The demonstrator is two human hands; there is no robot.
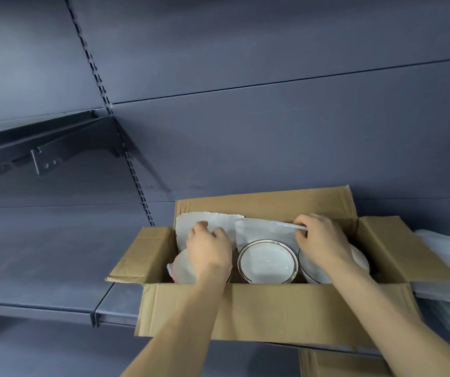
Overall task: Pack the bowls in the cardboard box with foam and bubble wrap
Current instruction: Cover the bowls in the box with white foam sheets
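**Bowls are in the box, and the soft padding is going in now**

We are looking down into the cardboard box (272,308), which is sitting open on a dark shelf (55,268) with all its flaps folded out. We are seeing three bowls already standing inside it in a row. The left bowl (184,268) has a pink edge and is partly hidden under our arm. The middle bowl (268,261) has a gold ring around its rim. The right bowl (313,273) has a dark ring and is partly hidden too.

We are working with two white foam sheets standing up along the back wall of the box. Our left hand (210,246) is curling its fingers against the left foam sheet (210,220), and it looks like it is holding it. Our right hand (319,238) is pinching the top edge of the right foam sheet (264,229) between the thumb and fingers.

So we are thinking the job is somewhere in the middle. The bowls are in, and the foam is going in behind them. We are not seeing any padding between the bowls or on top of them yet. More white wrapping stuff (447,257) is lying on the shelf just beside the box on the right, but we cannot tell if it is foam or bubble wrap. We are guessing it still needs to go in, and then the flaps need closing.

Another piece of brown cardboard (341,363) is peeking out below the shelf.
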